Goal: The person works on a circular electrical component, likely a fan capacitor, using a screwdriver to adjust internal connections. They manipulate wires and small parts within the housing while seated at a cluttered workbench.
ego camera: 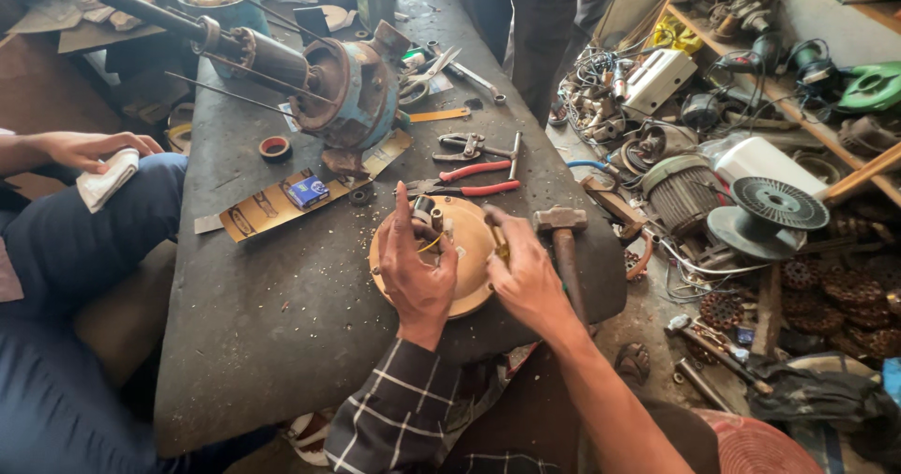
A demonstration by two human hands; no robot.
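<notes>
We have a round, flat, tan metal disc (465,249) lying on the dark grey workbench top (282,314), directly under both of our hands. It has no long axis, being circular; what sticks up from it is a small dark cylindrical part (427,213) with a thin yellow wire (430,243) just beside it, near the disc's centre.

Our left hand (416,267) lies on the disc's left half, index finger stretched out straight away from us, the other fingers curled close around the small part; whether they actually pinch it we cannot tell. Our right hand (527,272) sits on the disc's right edge, fingers closed narrowly on a small brass-coloured piece (498,239) that we cannot identify. The left hand is nearer the small part.

Just beyond the right hand lies a steel-headed hammer (561,235); farther ahead, red-handled pliers (465,181). Far to the left, another person's hand (89,147) rests on a white cloth (108,179).
</notes>
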